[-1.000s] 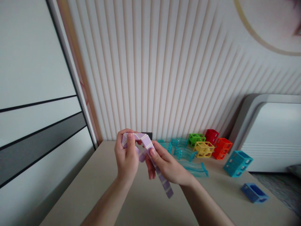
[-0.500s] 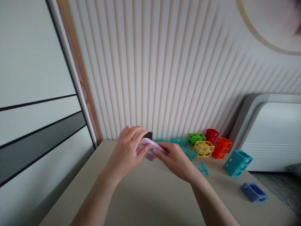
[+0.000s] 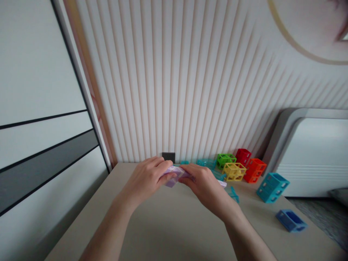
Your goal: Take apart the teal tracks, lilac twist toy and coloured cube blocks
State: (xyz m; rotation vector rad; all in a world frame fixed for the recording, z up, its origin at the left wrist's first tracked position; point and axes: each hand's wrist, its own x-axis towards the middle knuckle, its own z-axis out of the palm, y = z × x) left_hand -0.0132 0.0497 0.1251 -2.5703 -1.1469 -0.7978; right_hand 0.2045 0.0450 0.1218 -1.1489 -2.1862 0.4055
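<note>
Both hands hold a light purple piece with pale crossing lines [image 3: 174,174] above the far part of the table; I cannot make out whether it is paper, film or cloth. My left hand [image 3: 152,175] is closed on its left end, thumb below and fingers over the top. On the right end, my right hand [image 3: 202,177] pinches it between thumb and bent fingers. A pale purple-white tip [image 3: 222,183] shows just beyond the right hand, and what it belongs to is hidden. Clear teal plastic pieces [image 3: 206,163] lie behind that hand.
Toy block frames stand at the right: green [image 3: 225,159], red [image 3: 243,156], yellow [image 3: 234,171], orange [image 3: 255,169], teal [image 3: 272,186] and blue [image 3: 291,220]. A black wall socket [image 3: 169,157] sits behind the table [image 3: 168,224]. A white cabinet [image 3: 49,145] flanks the left.
My left hand has lowered and its raised fingers have closed over the purple piece. The piece now shows a broader face between the hands, and the wall socket is uncovered.
</note>
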